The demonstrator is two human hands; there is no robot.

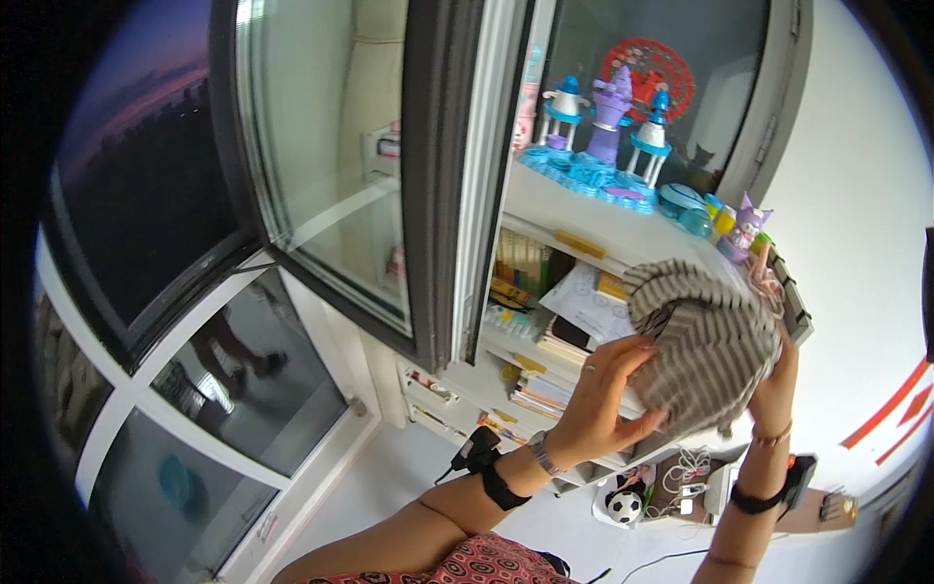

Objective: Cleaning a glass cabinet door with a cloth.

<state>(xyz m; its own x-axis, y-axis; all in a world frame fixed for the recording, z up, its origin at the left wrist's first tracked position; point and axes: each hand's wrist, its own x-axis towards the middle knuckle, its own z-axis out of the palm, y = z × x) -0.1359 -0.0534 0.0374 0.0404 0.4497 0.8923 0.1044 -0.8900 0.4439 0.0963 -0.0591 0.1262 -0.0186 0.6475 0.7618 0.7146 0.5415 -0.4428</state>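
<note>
A brown and cream striped cloth (708, 350), bunched and slightly blurred, is held up in front of the white shelf unit (533, 193). My left hand (606, 398) grips its near left side, thumb and fingers pinching the fabric; a metal watch is on that wrist. On the cloth's right side is my right hand (773, 387), its fingers mostly hidden behind the fabric. Both wrists carry black straps with small devices. Above the cloth, a blue and purple toy castle (602, 146) and a purple figurine (746, 226) stand on the unit's top.
An open dark-framed window sash (438, 182) juts out left of the shelves. Books and papers (584, 299) fill the shelf compartments. Below, a small soccer ball (624, 506) and a box of white cables (686, 467) sit near the floor. A red paper cutout (657, 73) decorates the window glass.
</note>
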